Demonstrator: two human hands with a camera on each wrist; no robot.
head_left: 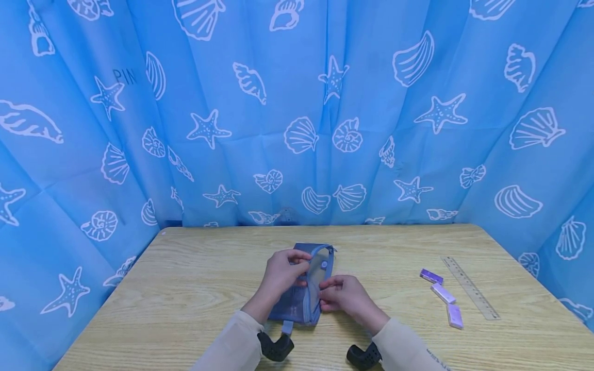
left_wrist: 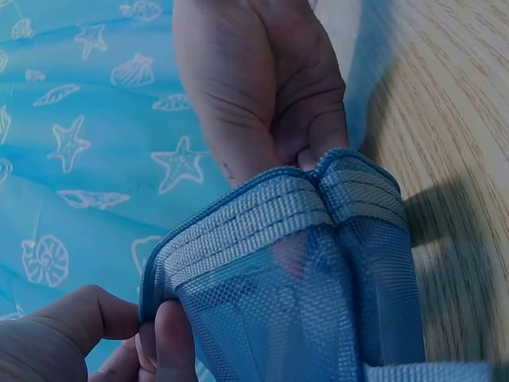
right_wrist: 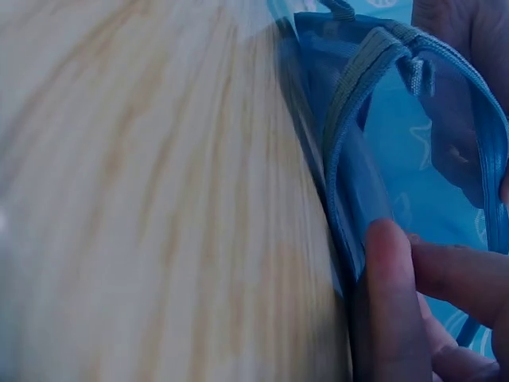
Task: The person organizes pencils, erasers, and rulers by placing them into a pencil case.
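A blue-grey mesh zipper pouch (head_left: 290, 304) is on the table with its zipped mouth spread apart. My left hand (head_left: 280, 270) pinches the left edge of that mouth between thumb and fingers. On the opposite edge, my right hand (head_left: 345, 298) holds the rim near the lower end. The left wrist view shows the see-through mesh (left_wrist: 262, 294) below a woven zipper band (left_wrist: 246, 227). In the right wrist view, the thumb and fingers (right_wrist: 390, 278) grip the rim, and the zipper tape (right_wrist: 362, 72) curves round the gap. Most of the pouch's inside is hidden.
To the right lie a purple small box (head_left: 431, 276), two paler lilac ones (head_left: 443, 293) and a clear ruler (head_left: 471, 287). A fabric tab (head_left: 287, 327) sticks out from the pouch's near end. Behind the wooden table (head_left: 209, 288) hangs a blue shell-patterned curtain (head_left: 278, 103).
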